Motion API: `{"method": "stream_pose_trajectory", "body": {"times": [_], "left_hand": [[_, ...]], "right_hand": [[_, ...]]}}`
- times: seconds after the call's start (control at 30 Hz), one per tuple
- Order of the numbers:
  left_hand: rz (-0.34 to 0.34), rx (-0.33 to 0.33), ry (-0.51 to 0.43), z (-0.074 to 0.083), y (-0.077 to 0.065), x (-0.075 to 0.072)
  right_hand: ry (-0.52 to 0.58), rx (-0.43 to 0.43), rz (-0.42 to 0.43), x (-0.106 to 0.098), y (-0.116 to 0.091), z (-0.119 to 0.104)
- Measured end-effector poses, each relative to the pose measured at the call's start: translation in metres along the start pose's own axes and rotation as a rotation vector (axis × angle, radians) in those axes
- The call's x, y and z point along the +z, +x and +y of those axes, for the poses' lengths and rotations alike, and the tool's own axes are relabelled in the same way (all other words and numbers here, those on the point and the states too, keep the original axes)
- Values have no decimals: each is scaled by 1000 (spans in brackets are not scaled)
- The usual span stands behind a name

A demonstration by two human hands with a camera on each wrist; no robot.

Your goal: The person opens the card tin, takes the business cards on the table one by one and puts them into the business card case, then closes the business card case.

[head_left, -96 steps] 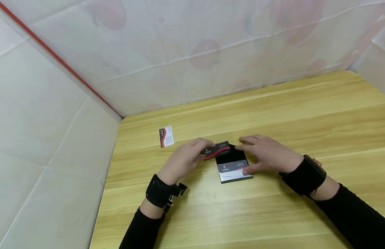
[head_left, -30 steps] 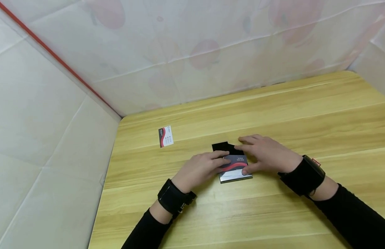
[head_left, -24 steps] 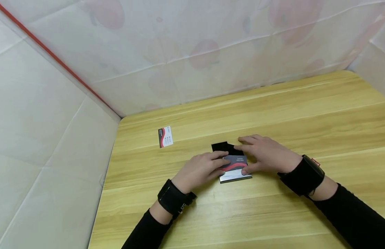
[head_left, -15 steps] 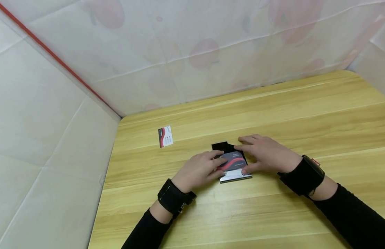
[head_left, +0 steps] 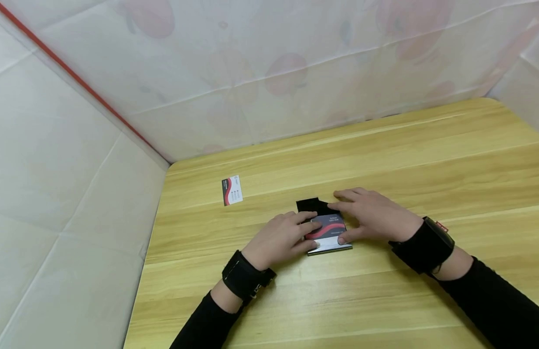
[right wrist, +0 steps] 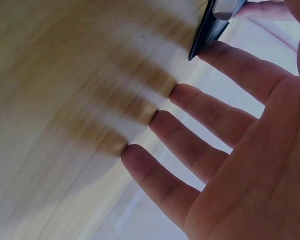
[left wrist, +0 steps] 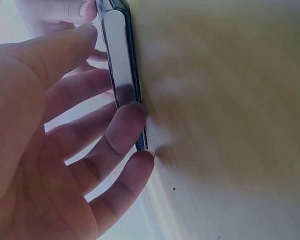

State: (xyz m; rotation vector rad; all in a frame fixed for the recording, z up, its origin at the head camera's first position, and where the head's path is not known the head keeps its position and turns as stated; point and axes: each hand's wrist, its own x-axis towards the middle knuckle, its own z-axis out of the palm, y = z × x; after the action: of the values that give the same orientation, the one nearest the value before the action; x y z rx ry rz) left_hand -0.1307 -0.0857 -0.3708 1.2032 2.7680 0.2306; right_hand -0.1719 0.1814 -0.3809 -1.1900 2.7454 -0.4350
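A business card holder point(head_left: 329, 249), silver at its front pocket and black inside, lies on the wooden table. On it lies a stack of dark business cards point(head_left: 332, 226) with a red wave, its near edge at the silver pocket. My left hand point(head_left: 276, 240) rests its fingertips on the cards' left part and the holder's left side, thumb near the pocket. In the left wrist view its relaxed fingers touch the holder's side. My right hand point(head_left: 376, 215) touches the pocket's right side with the thumb and the black part with the index finger; its other fingertips rest on the table.
A single white, dark and red business card point(head_left: 232, 190) lies farther back on the left of the table point(head_left: 426, 169). Pale sheeting point(head_left: 274, 87) with faint fruit prints stands behind the table, and more sheeting rises along its left edge.
Earlier my left hand held the card stack tilted above the holder; it has lowered it onto the holder. Over the last second the cards shift slightly under the fingers. My right hand stays put.
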Motion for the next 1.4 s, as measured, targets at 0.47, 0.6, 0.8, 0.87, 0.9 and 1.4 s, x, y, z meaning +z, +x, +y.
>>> {"method": "stream_pose_trajectory", "body": {"times": [0.47, 0.6, 0.8, 0.87, 0.9, 1.4], "left_hand": [[12, -23, 14, -3, 0, -1], [32, 38, -5, -3, 1, -1], [64, 97, -41, -1, 3, -1], [73, 107, -53, -2, 3, 0], [78, 114, -60, -2, 3, 0], [93, 136, -115, 0, 2, -1]], "right_hand": [[13, 20, -11, -2, 0, -1], [9, 10, -3, -2, -1, 0], [3, -6, 13, -2, -2, 1], [7, -8, 15, -1, -2, 1], [7, -10, 16, -2, -2, 1], [19, -13, 24, -1, -2, 1]]}}
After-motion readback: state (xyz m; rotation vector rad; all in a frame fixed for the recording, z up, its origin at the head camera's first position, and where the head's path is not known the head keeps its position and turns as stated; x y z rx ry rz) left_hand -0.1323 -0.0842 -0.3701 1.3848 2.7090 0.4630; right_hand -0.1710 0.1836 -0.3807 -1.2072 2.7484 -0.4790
